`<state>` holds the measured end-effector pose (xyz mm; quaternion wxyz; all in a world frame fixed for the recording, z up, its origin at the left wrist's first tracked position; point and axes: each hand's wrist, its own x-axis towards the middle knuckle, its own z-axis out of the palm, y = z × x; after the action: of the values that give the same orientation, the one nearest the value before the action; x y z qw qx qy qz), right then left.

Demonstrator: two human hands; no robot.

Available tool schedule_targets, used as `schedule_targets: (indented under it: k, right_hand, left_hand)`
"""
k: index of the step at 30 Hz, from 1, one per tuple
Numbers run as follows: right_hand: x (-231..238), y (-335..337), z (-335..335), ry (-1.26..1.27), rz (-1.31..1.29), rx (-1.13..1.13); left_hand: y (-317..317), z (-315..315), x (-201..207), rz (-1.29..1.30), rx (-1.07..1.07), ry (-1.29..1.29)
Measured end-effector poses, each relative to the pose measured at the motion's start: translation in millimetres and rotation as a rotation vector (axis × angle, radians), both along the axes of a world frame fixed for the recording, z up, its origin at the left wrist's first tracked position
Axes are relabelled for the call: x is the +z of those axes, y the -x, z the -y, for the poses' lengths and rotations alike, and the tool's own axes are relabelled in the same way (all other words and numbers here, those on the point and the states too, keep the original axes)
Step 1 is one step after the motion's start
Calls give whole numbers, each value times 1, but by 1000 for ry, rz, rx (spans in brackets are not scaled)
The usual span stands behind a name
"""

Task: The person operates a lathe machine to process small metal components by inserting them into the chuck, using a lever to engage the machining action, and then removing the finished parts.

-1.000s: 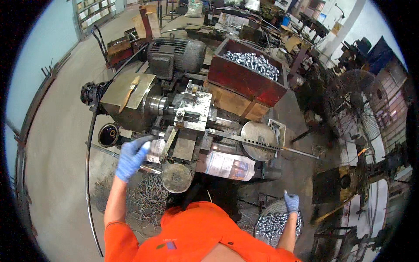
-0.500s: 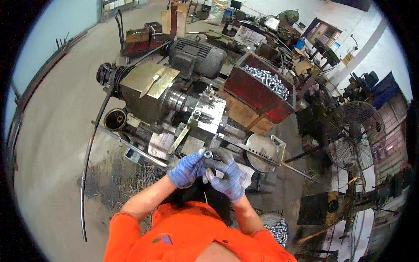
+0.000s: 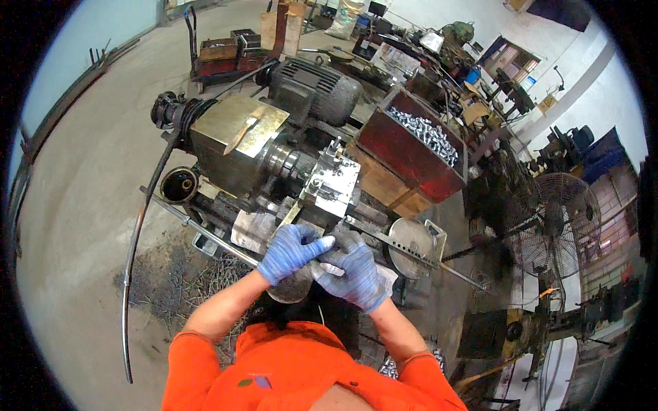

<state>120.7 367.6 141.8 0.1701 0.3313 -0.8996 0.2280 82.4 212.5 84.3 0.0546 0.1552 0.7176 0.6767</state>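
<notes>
The left hand [image 3: 291, 256] and right hand [image 3: 358, 274] meet before the machine [image 3: 229, 164], fingers curled narrow. The ring seen between them half a second ago is out of sight; I cannot tell whether they hold it. Scraps [image 3: 205, 277] litter the floor [image 3: 89, 219]; behind stand a red bin [image 3: 401, 147] and, rightward, a fan [image 3: 555, 222].

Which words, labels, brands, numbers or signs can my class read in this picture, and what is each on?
None can be read.
Orange shirt: tiny print by the coloured emblem, too small.
Pale sheet beside the left hand: any print too blurred.
Yellowish sign against the white wall: too small.
</notes>
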Motion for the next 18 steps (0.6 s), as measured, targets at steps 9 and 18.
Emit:
schedule_targets:
  k: [9, 18]
  right_hand:
    - [18, 74, 24, -93, 136, 36]
    - [-26, 187, 51, -537, 265, -205]
  left_hand:
    - [19, 119, 35, -127, 221, 223]
    - [-41, 329, -6, -39, 871, 409]
